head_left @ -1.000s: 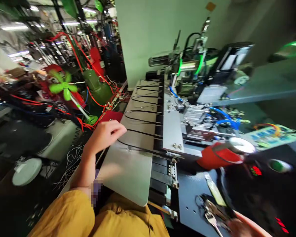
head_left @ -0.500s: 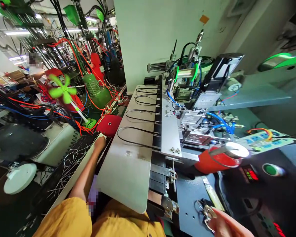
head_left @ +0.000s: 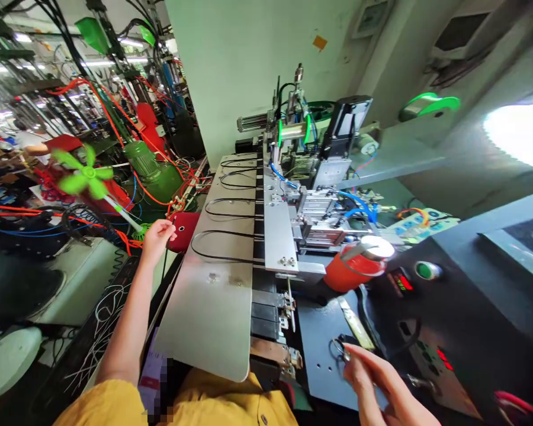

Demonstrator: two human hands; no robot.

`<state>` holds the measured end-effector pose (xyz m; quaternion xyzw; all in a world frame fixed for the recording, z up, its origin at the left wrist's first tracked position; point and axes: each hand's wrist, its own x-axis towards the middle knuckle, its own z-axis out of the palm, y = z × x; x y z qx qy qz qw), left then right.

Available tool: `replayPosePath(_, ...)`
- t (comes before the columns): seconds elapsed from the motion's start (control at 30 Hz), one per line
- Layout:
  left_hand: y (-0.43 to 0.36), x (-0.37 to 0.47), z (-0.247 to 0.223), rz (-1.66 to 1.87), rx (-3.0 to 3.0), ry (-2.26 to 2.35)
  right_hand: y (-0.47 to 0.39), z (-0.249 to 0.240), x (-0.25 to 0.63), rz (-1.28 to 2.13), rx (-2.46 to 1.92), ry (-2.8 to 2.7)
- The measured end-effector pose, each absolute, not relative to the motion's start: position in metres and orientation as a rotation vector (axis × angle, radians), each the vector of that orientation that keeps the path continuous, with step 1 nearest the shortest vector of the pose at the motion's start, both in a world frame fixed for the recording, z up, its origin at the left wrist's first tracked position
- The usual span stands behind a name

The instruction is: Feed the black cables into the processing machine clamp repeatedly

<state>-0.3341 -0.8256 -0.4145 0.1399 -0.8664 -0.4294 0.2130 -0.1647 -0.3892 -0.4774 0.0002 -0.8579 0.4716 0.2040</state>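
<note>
My left hand (head_left: 158, 238) is raised beside the far left edge of a grey metal plate (head_left: 204, 331), thumb and fingers pinched together. Whatever is between them is too small to make out. Several black cables (head_left: 220, 255) lie bent in loops on the plate, their ends running into a dark rail (head_left: 259, 222). At the lower right, my right hand (head_left: 375, 378) has its thumb and forefinger closed above the dark bench. A small dark loop with a shiny bit (head_left: 337, 348) shows at those fingertips, its kind unclear.
A machine with metal cylinders and blue air tubes (head_left: 320, 207) stands beyond the rail. Nearer are an orange-red container (head_left: 355, 266) and a control box with a green button (head_left: 426, 270). On the left are a red stool (head_left: 184, 231), a green fan (head_left: 89, 173) and loose white wires (head_left: 109, 307).
My left hand has come up from low beside the plate, its pinched fingers now visible. The view has turned to the right. My right hand still has its fingertips closed near the dark loop.
</note>
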Motion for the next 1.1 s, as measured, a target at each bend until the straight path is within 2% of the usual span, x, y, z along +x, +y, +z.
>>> replayPosePath(0.1, -0.755, -0.321, -0.384, -1.474, -0.078, -2.477, -0.396, -0.468, -0.17, 1.574, 0.151, -2.403)
replayPosePath(0.2, -0.675, -0.289, -0.373, -1.718, -0.755, -2.782, -0.417, -0.452, -0.175, 1.841, 0.193, -2.376)
replayPosePath(0.33, -0.613, -0.256, -0.381, -1.602, -1.153, -2.944, -0.438, -0.443, -0.183, 1.906, 0.128, -2.206)
replayPosePath(0.4, -0.605, -0.253, -0.387, -1.633, -1.169, -2.991, -0.441, -0.446, -0.185, 1.811, 0.177, -2.164)
replayPosePath(0.5, -0.606, -0.257, -0.396, -1.971, -1.109, -3.098, -0.442, -0.455, -0.183, 1.629, 0.282, -2.115)
replayPosePath(0.57, -0.607, -0.256, -0.401, -2.068, -1.01, -3.1, -0.444, -0.461, -0.18, 1.619, 0.233, -2.09)
replayPosePath(0.7, -0.608, -0.246, -0.41, -1.637, -1.002, -2.958, -0.444, -0.463, -0.179, 1.858, 0.086, -2.133)
replayPosePath(0.8, -0.61, -0.243, -0.414, -1.258, -1.17, -2.864, -0.435, -0.456, -0.181, 1.911, 0.122, -2.294)
replayPosePath(0.87, -0.611, -0.244, -0.413, -1.138, -1.242, -2.847, -0.429, -0.452, -0.183, 1.963, 0.155, -2.38)
replayPosePath(0.97, -0.609, -0.245, -0.41, -1.264, -1.172, -2.86, -0.433, -0.451, -0.185, 1.979, 0.123, -2.266)
replayPosePath(1.1, -0.602, -0.24, -0.411, -1.62, -0.938, -2.837, -0.461, -0.46, -0.184, 1.688, 0.084, -1.891)
